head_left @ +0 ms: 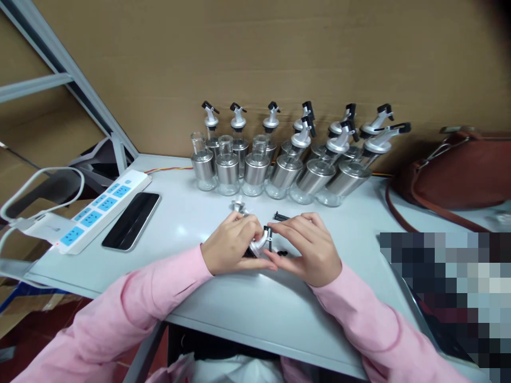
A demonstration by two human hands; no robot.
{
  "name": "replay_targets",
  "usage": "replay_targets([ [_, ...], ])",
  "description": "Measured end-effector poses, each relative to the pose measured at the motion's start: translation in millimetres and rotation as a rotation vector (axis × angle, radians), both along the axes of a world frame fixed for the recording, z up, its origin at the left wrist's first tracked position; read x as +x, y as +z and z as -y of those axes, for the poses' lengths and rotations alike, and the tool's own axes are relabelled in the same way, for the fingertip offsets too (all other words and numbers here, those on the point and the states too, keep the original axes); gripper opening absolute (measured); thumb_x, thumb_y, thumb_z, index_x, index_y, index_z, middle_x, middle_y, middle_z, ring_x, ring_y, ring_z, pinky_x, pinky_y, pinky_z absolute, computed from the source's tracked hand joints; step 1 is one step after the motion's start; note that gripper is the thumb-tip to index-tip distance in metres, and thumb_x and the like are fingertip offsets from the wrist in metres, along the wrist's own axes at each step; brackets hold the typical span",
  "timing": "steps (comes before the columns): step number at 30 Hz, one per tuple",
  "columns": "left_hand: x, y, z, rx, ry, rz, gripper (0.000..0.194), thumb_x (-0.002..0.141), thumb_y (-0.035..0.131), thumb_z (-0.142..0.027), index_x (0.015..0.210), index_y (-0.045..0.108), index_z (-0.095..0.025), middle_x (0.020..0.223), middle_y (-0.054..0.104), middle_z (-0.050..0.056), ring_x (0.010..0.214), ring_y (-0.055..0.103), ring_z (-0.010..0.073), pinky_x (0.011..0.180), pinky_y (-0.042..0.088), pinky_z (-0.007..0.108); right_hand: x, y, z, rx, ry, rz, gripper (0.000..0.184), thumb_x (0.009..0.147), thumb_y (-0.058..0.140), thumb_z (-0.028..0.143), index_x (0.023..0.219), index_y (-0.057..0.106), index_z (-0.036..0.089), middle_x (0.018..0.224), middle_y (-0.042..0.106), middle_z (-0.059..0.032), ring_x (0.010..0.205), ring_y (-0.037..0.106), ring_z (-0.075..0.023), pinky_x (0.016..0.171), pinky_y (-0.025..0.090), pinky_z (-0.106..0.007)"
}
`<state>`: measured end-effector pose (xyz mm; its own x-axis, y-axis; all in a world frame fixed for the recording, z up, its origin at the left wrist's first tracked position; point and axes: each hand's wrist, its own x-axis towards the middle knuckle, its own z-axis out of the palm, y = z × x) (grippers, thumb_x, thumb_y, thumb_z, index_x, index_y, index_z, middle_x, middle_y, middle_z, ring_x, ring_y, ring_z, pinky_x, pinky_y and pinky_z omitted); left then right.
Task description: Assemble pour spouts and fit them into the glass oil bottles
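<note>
My left hand (231,243) is closed around a silver pourer spout (258,246) just above the white table (223,303). My right hand (307,247) meets it from the right, thumb and forefinger pinching the small black cap piece (268,234) on the spout's tip. Another silver spout (238,206) lies on the table just beyond my left hand. A loose black cap piece (281,216) lies beyond my right hand and a second one (282,252) sits under its fingers. Both sleeves are pink.
Several glass bottles with steel sleeves (255,167) stand in rows at the back, most with spouts fitted. A white and blue power strip (93,210) and a black phone (131,221) lie at left. A brown bag (459,173) sits at right, against a cardboard wall.
</note>
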<state>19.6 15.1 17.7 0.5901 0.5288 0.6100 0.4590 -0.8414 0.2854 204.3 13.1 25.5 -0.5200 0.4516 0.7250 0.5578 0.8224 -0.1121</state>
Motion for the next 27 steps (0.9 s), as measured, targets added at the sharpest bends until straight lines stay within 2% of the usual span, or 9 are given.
replay_targets([
  [2, 0.9, 0.7, 1.4, -0.006, 0.056, -0.036, 0.047, 0.080, 0.039, -0.064, 0.082, 0.039, -0.017, 0.071, 0.054, 0.000, 0.062, 0.049, 0.0139, 0.066, 0.034, 0.029, 0.6, 0.2, 0.4, -0.004, -0.013, -0.005, 0.024, 0.076, 0.062, 0.030, 0.093, 0.056, 0.015, 0.073, 0.068, -0.0058, 0.062, 0.057, -0.0163, 0.065, 0.036, -0.032],
  [5, 2.4, 2.7, 3.9, -0.024, 0.079, -0.106, 0.043, 0.087, 0.033, -0.057, 0.074, 0.042, -0.016, 0.063, 0.054, -0.001, 0.057, 0.047, 0.0131, 0.064, 0.031, 0.029, 1.1, -0.6, 0.5, 0.005, -0.016, 0.021, 0.020, 0.078, 0.057, 0.026, 0.094, 0.056, 0.013, 0.072, 0.067, -0.0062, 0.063, 0.056, -0.0165, 0.066, 0.035, -0.032],
  [9, 3.7, 4.2, 4.7, -0.065, 0.066, -0.109, 0.041, 0.090, 0.028, -0.049, 0.068, 0.041, -0.016, 0.059, 0.052, -0.001, 0.054, 0.044, 0.0121, 0.064, 0.030, 0.029, 0.0, -1.3, 0.4, 0.031, -0.036, 0.096, 0.019, 0.084, 0.047, 0.024, 0.096, 0.056, 0.011, 0.072, 0.065, -0.0070, 0.063, 0.054, -0.0172, 0.067, 0.035, -0.032],
  [20, 5.0, 6.6, 7.3, -0.187, -0.007, -0.042, 0.044, 0.088, 0.026, -0.054, 0.066, 0.035, -0.018, 0.056, 0.045, -0.004, 0.051, 0.034, 0.0107, 0.064, 0.030, 0.027, -2.4, 2.7, 3.0, 0.097, -0.050, 0.154, 0.024, 0.088, 0.035, 0.021, 0.086, 0.056, 0.011, 0.064, 0.060, -0.0065, 0.060, 0.048, -0.0176, 0.065, 0.034, -0.032],
  [27, 5.5, 4.1, 5.1, -0.244, -0.040, -0.030, 0.046, 0.087, 0.024, -0.057, 0.064, 0.033, -0.018, 0.055, 0.041, -0.004, 0.052, 0.029, 0.0106, 0.066, 0.033, 0.028, -2.7, 2.0, 1.8, 0.120, -0.046, 0.173, 0.024, 0.086, 0.034, 0.019, 0.082, 0.056, 0.010, 0.060, 0.057, -0.0066, 0.059, 0.045, -0.0180, 0.064, 0.035, -0.033],
])
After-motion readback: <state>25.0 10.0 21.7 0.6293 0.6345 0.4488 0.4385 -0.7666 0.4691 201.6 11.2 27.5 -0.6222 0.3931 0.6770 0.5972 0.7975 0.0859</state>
